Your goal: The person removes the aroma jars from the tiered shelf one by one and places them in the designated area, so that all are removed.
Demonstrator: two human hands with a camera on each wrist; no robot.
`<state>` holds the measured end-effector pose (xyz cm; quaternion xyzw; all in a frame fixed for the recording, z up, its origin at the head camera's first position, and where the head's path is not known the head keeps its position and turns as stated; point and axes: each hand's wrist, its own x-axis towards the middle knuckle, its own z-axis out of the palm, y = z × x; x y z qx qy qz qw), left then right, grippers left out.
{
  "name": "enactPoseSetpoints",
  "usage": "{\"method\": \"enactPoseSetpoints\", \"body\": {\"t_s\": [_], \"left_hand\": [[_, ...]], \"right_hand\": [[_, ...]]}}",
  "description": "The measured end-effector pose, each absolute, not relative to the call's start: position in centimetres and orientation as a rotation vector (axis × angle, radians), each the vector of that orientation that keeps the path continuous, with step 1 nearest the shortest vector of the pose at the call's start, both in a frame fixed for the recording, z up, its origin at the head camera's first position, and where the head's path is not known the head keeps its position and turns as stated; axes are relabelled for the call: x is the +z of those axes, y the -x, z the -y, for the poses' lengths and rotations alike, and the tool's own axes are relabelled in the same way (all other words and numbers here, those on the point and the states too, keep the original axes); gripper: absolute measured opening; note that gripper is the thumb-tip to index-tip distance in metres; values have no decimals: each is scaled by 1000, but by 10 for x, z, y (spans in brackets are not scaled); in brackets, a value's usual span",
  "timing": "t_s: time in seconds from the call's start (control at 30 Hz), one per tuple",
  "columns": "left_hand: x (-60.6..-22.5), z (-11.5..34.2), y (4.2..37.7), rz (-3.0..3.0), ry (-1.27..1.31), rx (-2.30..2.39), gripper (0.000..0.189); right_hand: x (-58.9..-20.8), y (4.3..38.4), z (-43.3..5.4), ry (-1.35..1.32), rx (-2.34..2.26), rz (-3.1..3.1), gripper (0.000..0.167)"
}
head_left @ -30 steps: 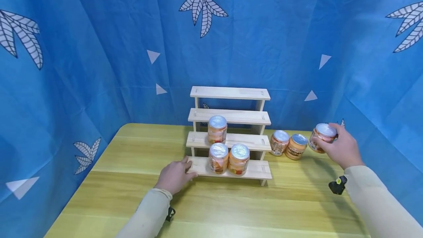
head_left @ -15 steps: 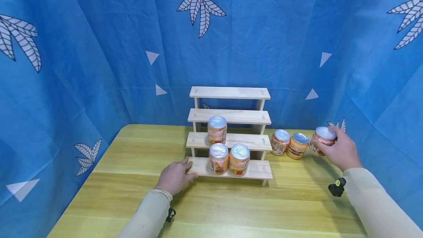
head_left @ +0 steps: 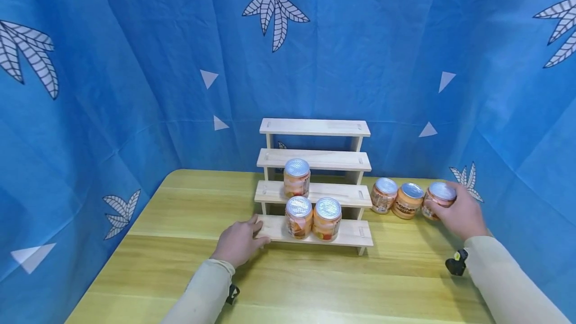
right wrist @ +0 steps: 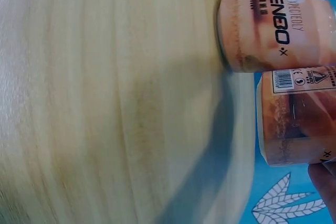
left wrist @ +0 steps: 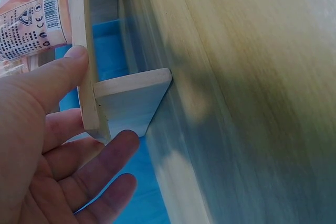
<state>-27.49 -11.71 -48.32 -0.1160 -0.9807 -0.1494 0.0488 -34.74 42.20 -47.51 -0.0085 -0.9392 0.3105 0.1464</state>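
My left hand [head_left: 238, 241] grips the left end of the lowest board of a four-step wooden display rack [head_left: 315, 126]. In the left wrist view its thumb lies on one face of the board [left wrist: 90, 95], with fingers round the other side. At the right, my right hand [head_left: 463, 211] holds an orange-labelled can [head_left: 438, 200] with a silver lid between thumb and fingers. That can [right wrist: 296, 119] is upright, close beside a matching can [head_left: 408, 200]. Another like it [head_left: 384, 196] stands to the left of these, by the rack.
Two similar cans [head_left: 299, 217] [head_left: 327, 219] stand side by side on the lowest step. One more can [head_left: 296, 178] is on the second step. The wooden table [head_left: 202, 199] ends at a blue patterned cloth [head_left: 360, 39] behind and at both sides.
My right hand has lowered the can a little, bringing it beside the other two on the table. My left hand keeps its place on the rack.
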Motion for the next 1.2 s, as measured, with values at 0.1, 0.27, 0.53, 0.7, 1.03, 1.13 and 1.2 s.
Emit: {"method": "enactPoseSetpoints", "body": {"t_s": [0.1, 0.27, 0.53, 0.7, 1.03, 1.13, 1.2], "left_hand": [[-483, 117, 275, 2984, 358, -456, 58], [-483, 117, 275, 2983, 371, -448, 58], [-483, 117, 276, 2977, 374, -448, 58], [-484, 118, 275, 2982, 367, -452, 59], [-483, 117, 276, 2989, 360, -487, 60], [-483, 117, 277, 2993, 351, -486, 59], [-483, 117, 277, 2999, 349, -483, 59]], "right_hand": [[-477, 349, -422, 35, 898, 2722, 93], [-483, 350, -422, 51, 903, 2732, 95], [-491, 352, -423, 75, 910, 2739, 96], [-491, 357, -421, 77, 898, 2734, 94], [-500, 359, -425, 21, 916, 2686, 77], [-502, 362, -425, -20, 915, 2675, 69], [-503, 362, -425, -35, 913, 2684, 68]]}}
